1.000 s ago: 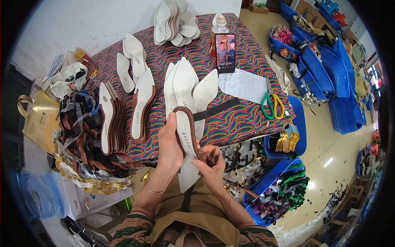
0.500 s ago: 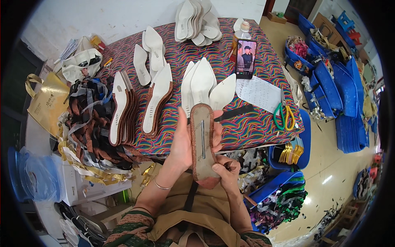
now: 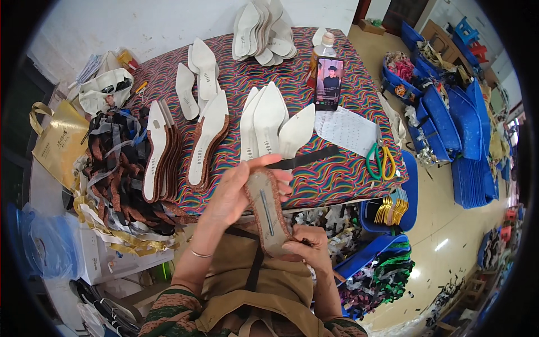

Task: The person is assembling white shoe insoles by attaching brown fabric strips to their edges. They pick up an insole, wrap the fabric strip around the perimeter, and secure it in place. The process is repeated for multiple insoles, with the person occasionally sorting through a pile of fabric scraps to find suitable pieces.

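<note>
Over my lap, at the table's front edge, I have a shoe insole [image 3: 261, 222] with its grey-beige underside up. A narrow metal shank runs along its middle, and glittery brown material wraps its edge. My left hand [image 3: 225, 194] is round the upper, rounded end, fingers passing behind it. At the lower end my right hand [image 3: 312, 247] pinches it between thumb and fingers, with the fingertips partly hidden. Just beyond lie white pointed insoles [image 3: 268, 121]. To their left are stacks of brown-edged insoles [image 3: 206, 143], [image 3: 159, 160].
A phone [image 3: 328, 84] leans on a bottle [image 3: 328, 42] on the patterned table [image 3: 151, 73]. Scissors [image 3: 380, 162] and a paper sheet [image 3: 348, 132] lie at the right. Strip scraps [image 3: 115, 168] hang off the left side. Blue bins [image 3: 471, 182] stand on the floor.
The insole has come down toward me, its upper end tilting left. My left hand has moved left and down with it, its fingers straighter. The right hand still grips the lower end.
</note>
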Tool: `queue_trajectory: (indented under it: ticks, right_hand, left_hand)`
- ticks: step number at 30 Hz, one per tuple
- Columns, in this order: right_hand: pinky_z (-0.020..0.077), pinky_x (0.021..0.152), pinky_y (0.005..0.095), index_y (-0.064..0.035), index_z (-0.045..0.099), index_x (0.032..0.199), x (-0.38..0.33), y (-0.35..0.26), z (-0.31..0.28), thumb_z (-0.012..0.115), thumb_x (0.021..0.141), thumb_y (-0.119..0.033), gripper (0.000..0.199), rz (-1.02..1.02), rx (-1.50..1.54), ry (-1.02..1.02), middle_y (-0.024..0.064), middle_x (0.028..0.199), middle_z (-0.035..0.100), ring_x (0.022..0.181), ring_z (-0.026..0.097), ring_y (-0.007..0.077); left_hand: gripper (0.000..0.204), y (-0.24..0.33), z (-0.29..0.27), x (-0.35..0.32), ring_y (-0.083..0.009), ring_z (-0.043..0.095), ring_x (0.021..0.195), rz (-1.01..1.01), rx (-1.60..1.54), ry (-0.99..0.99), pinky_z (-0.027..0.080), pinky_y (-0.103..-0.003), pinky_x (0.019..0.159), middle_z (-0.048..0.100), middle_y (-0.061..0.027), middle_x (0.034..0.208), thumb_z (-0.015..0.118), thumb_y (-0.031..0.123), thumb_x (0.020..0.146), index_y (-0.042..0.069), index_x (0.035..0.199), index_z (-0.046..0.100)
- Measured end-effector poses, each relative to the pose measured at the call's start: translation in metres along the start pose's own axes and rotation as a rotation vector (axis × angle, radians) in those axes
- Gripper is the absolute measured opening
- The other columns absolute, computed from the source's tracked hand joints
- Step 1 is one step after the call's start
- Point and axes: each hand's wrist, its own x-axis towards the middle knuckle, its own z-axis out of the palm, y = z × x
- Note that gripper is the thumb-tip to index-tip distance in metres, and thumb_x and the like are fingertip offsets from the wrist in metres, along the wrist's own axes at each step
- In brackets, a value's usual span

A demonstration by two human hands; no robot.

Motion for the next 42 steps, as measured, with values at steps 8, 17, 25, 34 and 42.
queue_trajectory:
  ticks: [8, 17, 25, 34, 42]
  right_hand:
    - [0.0267, 0.047, 0.0325, -0.0008, 0.050, 0.060, -0.001, -0.016, -0.011, 0.083, 0.070, -0.009, 0.035, -0.031, -0.200, -0.224, 0.0050, 0.054, 0.038, 0.049, 0.037, 0.0177]
    - [0.0426, 0.063, 0.0286, -0.0033, 0.069, 0.081, 0.041, -0.041, -0.028, 0.076, 0.071, -0.006, 0.013, -0.137, -0.260, -0.071, 0.0033, 0.075, 0.063, 0.073, 0.057, 0.0163]
    - [0.0487, 0.079, 0.0315, 0.0001, 0.067, 0.103, 0.095, 0.002, -0.022, 0.060, 0.086, 0.007, 0.020, -0.161, -0.484, 0.338, 0.0100, 0.104, 0.063, 0.094, 0.062, 0.0214]
    - [0.0487, 0.070, 0.0255, -0.0001, 0.063, 0.114, 0.122, 0.052, -0.021, 0.064, 0.083, 0.006, 0.031, -0.248, -0.774, 0.245, 0.0098, 0.113, 0.058, 0.083, 0.060, 0.0160]
    - [0.0469, 0.062, 0.0218, -0.0013, 0.060, 0.099, 0.082, 0.043, -0.031, 0.067, 0.088, 0.001, 0.013, -0.043, -0.438, 0.400, 0.0004, 0.086, 0.061, 0.073, 0.055, 0.0047]
  left_hand:
    - [0.031, 0.003, -0.038, -0.027, -0.0263, 0.070, 0.089, 0.033, 0.436, -0.108, 0.059, -0.038, 0.078, 0.069, -0.0194, 0.103, 0.048, 0.017, 0.101, -0.009, 0.111, 0.061]
    - [0.031, 0.050, -0.064, -0.096, -0.0341, 0.071, 0.082, 0.058, 0.415, 0.045, 0.060, -0.039, 0.076, 0.067, -0.0227, 0.107, 0.057, 0.007, 0.091, -0.015, 0.113, 0.061]
    - [0.040, 0.045, -0.109, -0.076, -0.0357, 0.045, 0.132, 0.876, 1.145, 0.406, 0.035, -0.043, 0.109, 0.053, -0.0238, 0.134, 0.057, -0.006, 0.079, -0.008, 0.118, 0.062]
    - [0.031, 0.006, -0.126, -0.053, -0.0329, 0.053, 0.123, 0.782, 1.630, 0.594, 0.045, -0.041, 0.098, 0.062, -0.0159, 0.122, 0.064, -0.003, 0.081, -0.001, 0.111, 0.064]
    - [0.014, -0.031, -0.074, -0.066, -0.0138, 0.065, 0.084, 0.481, 0.963, 0.393, 0.050, -0.026, 0.077, 0.071, -0.0091, 0.091, 0.060, -0.002, 0.091, -0.004, 0.102, 0.068]
